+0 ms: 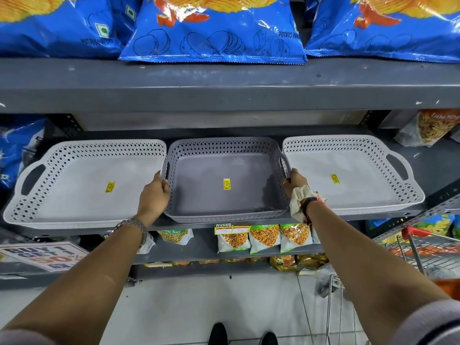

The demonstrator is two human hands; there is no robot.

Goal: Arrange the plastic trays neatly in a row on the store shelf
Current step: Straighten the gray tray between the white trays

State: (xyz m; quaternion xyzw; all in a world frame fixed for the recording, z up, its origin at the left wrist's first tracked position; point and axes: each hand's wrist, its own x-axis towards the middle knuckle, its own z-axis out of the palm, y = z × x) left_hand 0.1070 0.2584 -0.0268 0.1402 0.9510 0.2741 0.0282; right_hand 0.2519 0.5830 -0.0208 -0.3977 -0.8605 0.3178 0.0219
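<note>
The dark grey tray (pixel 224 195) sits in the middle of the grey shelf (pixel 174 229), between two light grey trays. Its handles point left and right, and it looks about as deep as it is wide. The left hand (pixel 155 189) holds its left rim, grip closed around the edge. The right hand (pixel 293 181) holds its right handle the same way. The left light tray (pixel 74 195) touches it, long side running left to right. The right light tray (pixel 361 180) lies the same way. Blue chip bags (pixel 214 28) sit on the shelf above. A red cart (pixel 423 247) stands at the right.
</note>
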